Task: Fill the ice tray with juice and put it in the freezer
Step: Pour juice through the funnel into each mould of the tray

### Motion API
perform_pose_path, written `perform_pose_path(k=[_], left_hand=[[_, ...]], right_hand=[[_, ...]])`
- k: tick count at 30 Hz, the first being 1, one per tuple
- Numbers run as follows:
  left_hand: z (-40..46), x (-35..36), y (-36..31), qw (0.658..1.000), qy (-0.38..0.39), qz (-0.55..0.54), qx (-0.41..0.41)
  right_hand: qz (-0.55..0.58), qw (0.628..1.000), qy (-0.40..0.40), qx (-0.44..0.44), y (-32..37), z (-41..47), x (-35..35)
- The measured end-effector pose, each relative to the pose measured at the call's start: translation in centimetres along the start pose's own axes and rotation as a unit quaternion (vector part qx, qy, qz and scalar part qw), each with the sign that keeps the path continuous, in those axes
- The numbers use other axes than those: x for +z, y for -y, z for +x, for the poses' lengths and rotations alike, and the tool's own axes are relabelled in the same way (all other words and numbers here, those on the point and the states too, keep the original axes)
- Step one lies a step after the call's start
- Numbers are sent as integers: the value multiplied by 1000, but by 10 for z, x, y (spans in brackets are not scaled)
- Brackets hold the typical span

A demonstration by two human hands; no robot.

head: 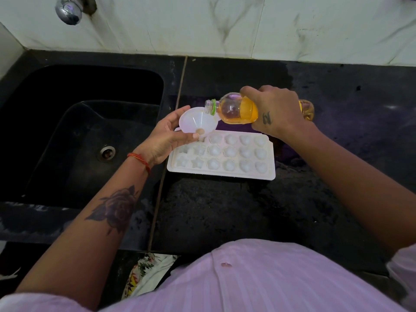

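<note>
A white ice tray (221, 173) with round and star-shaped cells lies on the black counter. My left hand (165, 136) holds a white funnel (198, 121) over the tray's far left corner, spout down. My right hand (273, 111) grips a clear juice bottle (229, 108) with an orange label, tipped on its side. The bottle's open mouth with a green ring rests at the funnel's rim. Amber juice sits in the bottle's lower side. A little juice shows at the funnel's throat.
A deep black sink (85, 131) with a metal drain (107, 152) lies left of the tray. A chrome tap (68, 10) sticks out of the marbled wall above it. The black counter (236, 210) stretches toward me and to the right.
</note>
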State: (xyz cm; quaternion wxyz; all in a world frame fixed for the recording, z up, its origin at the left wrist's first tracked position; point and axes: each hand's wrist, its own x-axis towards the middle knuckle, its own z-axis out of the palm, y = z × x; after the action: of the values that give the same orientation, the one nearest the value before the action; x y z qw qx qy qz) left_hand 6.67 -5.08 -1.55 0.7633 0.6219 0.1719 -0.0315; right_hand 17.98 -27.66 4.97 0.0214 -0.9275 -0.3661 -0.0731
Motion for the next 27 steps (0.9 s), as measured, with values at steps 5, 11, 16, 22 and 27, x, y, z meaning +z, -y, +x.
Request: perform_pose_path(k=[5, 11, 16, 22, 27], left_hand=[[1, 0, 0, 1000, 5, 0, 4], [0, -1, 1, 1000, 13, -11, 7], [0, 0, -1, 1000, 11, -14, 4], [-1, 0, -1, 1000, 9, -17, -2], [-1, 0, -3, 1000, 8, -19, -2]], right_hand=[[-35, 999, 5, -4, -1, 2, 1], [-53, 998, 8, -11, -1, 3, -1], [-57, 998, 5, -13, -2, 3, -2], [-14, 1000, 9, -6, -1, 2, 1], [27, 999, 20, 8, 0, 0, 2]])
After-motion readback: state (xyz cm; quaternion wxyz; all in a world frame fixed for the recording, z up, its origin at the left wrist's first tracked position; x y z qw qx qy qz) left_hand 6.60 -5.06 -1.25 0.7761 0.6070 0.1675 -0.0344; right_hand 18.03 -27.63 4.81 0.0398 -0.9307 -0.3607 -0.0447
